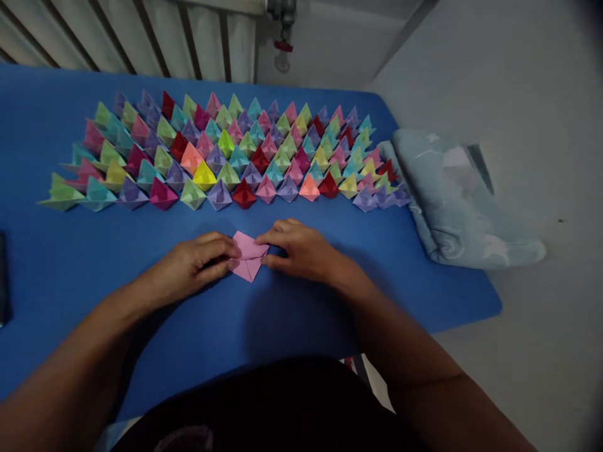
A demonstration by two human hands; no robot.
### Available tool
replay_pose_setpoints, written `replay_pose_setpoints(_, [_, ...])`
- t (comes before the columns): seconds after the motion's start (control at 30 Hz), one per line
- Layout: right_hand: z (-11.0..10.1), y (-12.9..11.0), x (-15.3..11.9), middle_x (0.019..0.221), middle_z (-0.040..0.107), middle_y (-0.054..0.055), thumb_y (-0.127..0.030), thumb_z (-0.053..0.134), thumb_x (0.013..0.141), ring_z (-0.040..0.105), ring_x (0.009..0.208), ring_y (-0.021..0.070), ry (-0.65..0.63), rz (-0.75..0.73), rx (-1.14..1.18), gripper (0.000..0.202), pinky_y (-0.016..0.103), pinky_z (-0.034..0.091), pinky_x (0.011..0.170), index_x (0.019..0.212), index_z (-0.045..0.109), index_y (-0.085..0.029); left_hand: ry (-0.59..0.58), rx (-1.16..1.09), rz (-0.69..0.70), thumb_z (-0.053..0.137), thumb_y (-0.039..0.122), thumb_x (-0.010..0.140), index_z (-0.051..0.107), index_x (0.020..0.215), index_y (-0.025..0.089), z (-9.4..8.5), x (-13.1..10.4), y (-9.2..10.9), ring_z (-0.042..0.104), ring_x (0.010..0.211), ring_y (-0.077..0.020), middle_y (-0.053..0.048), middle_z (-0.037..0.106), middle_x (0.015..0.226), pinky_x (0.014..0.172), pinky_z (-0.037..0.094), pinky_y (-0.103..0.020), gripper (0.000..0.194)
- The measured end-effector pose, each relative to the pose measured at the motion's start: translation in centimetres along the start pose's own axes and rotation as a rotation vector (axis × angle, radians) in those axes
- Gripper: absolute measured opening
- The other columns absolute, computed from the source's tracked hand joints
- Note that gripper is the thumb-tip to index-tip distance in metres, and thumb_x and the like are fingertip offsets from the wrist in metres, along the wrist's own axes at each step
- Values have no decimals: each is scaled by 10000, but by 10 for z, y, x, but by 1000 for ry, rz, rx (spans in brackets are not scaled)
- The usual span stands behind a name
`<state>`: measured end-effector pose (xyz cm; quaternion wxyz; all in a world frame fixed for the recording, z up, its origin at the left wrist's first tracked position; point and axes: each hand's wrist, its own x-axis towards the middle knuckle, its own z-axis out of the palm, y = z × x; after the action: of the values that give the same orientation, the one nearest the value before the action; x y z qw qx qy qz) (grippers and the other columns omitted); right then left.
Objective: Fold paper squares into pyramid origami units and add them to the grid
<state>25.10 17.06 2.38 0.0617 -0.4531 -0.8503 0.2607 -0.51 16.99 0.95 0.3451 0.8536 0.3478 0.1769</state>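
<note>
A small folded piece of pink paper (248, 267) lies between my hands, low over the blue surface, with crease lines showing on it. My left hand (198, 260) pinches its left corner between thumb and fingers. On the opposite side, my right hand (296, 248) grips the right edge, thumb below and index finger on top. Just beyond my hands stand rows of folded paper boats (244, 193) in green, blue, purple, pink, red, yellow and orange. The fingertips partly cover the side corners of the pink paper.
The blue surface (188, 333) reaches from my body to a white radiator (207, 37) with a red-handled valve (283, 46). A folded light-blue blanket (452, 207) lies at the right edge, against the pale wall (532, 125). A dark object (4, 279) shows at the far left.
</note>
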Motion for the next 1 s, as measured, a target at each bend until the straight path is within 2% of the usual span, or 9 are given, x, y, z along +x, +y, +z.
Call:
replay_pose_setpoints(0.17, [4,-2,1,1040,646,46,-232,592,950,543,1004,199,18,42,0,263,298,389,853,1183,713,-252,90,122,9,501,337,981,672,979,203,9,-3,5,674,990,-195,-69,709,1040,884,559,-326,217])
replay_pose_setpoints(0.3, [2,-4,2,1000,648,46,-264,584,972,542,982,193,2,70,-10,198,294,383,842,1096,737,-234,135,206,23,479,326,989,677,966,191,16,-6,6,674,973,-205,-81,705,1047,879,562,-344,241])
replay_pose_setpoints(0.5, [2,-6,4,972,661,48,-326,547,1004,547,947,188,8,87,-6,222,302,370,811,1043,738,-220,215,283,-79,453,365,993,692,928,189,18,-11,4,665,922,-214,-83,690,1022,826,569,-351,303])
replay_pose_setpoints(0.7, [3,-15,5,943,666,43,-307,566,985,548,925,189,44,227,16,191,296,353,741,947,730,-214,222,274,-195,474,399,978,659,803,203,19,-10,2,643,901,-208,-66,668,979,793,558,-339,321])
replay_pose_setpoints(1.0, [5,-23,9,910,656,44,-294,578,958,545,922,198,54,326,-14,182,299,298,653,841,685,-205,237,329,-235,454,386,986,603,766,184,25,-8,4,618,888,-237,-91,641,961,807,548,-390,334])
